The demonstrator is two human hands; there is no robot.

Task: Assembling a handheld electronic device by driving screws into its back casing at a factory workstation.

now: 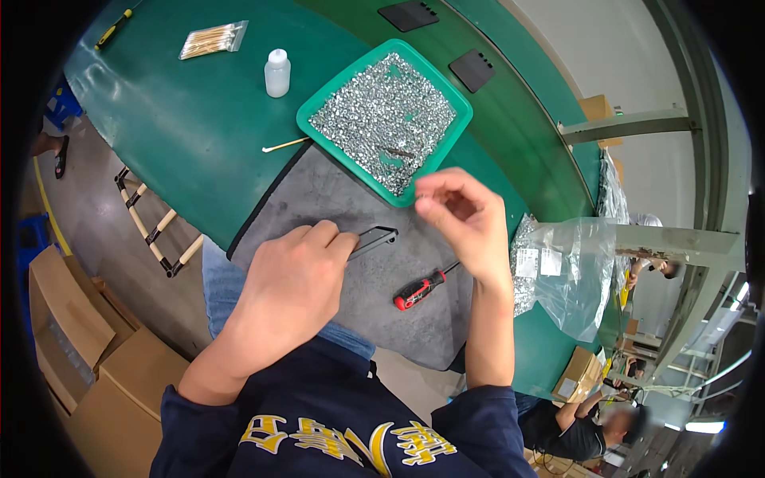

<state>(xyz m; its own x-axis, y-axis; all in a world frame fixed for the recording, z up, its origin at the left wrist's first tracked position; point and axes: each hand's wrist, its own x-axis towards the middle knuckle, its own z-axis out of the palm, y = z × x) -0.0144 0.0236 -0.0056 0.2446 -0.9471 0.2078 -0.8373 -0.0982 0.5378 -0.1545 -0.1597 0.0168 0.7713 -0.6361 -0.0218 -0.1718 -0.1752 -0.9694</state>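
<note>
On the grey mat (335,199), just below the green tray (315,102), the left hand (291,287) presses down on one thin black bar (373,239) with its fingers close together, likely to keep it from sliding. Just above the mat's right side, the right hand (462,215) is lifted with fingertips pinched (I cannot tell if a tiny silver piece from the tray is between them). Near the mat lie one red-and-black screwdriver (421,289), one white bottle (276,72), one bag of sticks (211,40) and two black pads (472,69).
</note>
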